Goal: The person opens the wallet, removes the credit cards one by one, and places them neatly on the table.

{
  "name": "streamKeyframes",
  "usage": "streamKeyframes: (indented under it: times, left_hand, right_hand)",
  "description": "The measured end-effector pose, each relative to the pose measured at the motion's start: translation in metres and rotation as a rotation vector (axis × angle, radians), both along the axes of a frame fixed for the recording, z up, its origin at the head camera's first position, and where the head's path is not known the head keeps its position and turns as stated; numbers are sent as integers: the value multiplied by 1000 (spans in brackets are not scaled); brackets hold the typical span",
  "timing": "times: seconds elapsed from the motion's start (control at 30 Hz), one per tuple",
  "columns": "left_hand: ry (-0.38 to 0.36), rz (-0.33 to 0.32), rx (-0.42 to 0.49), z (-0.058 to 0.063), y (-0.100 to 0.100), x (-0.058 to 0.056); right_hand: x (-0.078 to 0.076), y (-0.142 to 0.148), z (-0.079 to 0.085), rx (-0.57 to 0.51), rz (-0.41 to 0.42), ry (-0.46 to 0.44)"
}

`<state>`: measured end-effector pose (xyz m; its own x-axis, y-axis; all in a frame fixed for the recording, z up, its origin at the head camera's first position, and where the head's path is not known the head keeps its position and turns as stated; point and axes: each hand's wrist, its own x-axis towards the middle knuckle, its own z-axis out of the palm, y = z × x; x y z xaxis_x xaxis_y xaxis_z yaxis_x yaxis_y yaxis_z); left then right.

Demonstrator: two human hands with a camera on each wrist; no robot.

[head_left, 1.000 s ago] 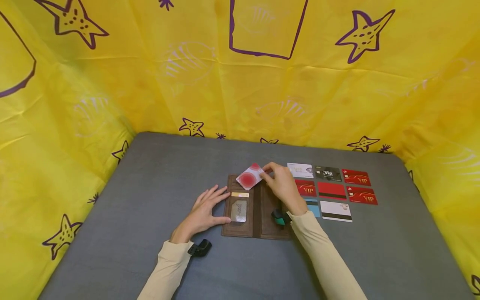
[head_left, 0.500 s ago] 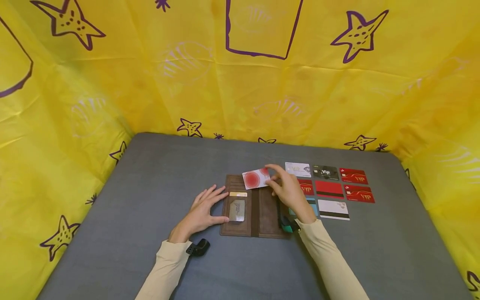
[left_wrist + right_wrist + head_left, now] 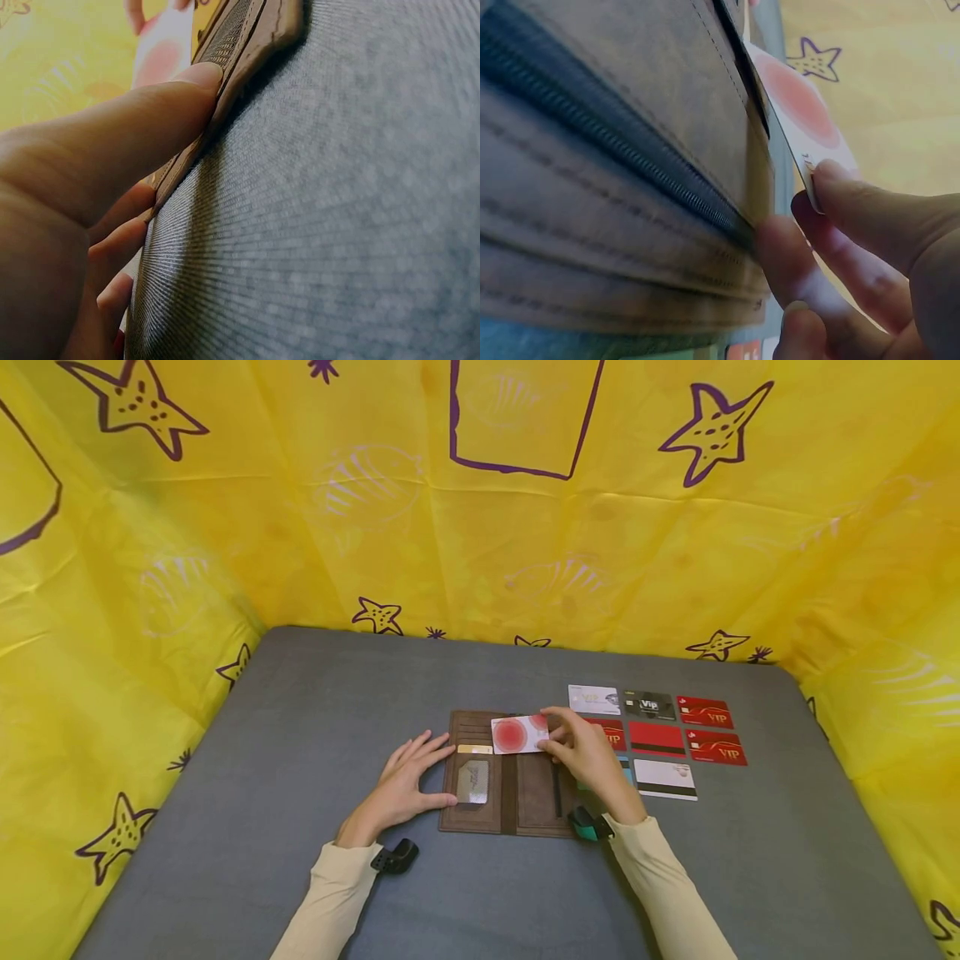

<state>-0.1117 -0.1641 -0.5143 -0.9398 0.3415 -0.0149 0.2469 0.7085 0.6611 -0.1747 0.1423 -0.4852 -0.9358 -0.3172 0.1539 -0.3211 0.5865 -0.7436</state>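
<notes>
A brown wallet (image 3: 540, 793) lies spread flat on the grey table, with a zipper (image 3: 630, 142) on its right half. In its left half sit a yellowish card (image 3: 475, 749) in a slot and a silvery card (image 3: 473, 782) behind a window. My right hand (image 3: 588, 756) pinches a white card with red circles (image 3: 512, 735) by its right end, over the wallet's upper middle. The right wrist view shows thumb and fingers on the card's edge. My left hand (image 3: 405, 789) has its fingers spread at the wallet's left edge, the thumb (image 3: 201, 75) resting on that edge.
To the wallet's right, several cards lie in rows: a white VIP card (image 3: 594, 699), a black VIP card (image 3: 649, 705), red cards (image 3: 657, 739), and a white striped card (image 3: 665, 778). A blue card is partly hidden behind my right hand. A yellow patterned cloth (image 3: 480, 543) encloses the table.
The card in my right hand has turned from slanted to nearly level, and shifted right and then lower over the wallet. My left hand has stayed at the wallet's edge.
</notes>
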Motion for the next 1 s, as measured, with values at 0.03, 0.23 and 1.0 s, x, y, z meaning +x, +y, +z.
streamKeyframes:
  times: [0.03, 0.23, 1.0]
  left_hand:
    - [4, -2, -3, 0, 0, 0]
    - [-1, -1, -2, 0, -1, -1]
    - [-15, 1, -8, 1, -1, 0]
  right_hand:
    - [1, 2, -1, -7, 2, -1]
    - [7, 12, -5, -78, 12, -17]
    - [39, 75, -9, -199, -163, -77]
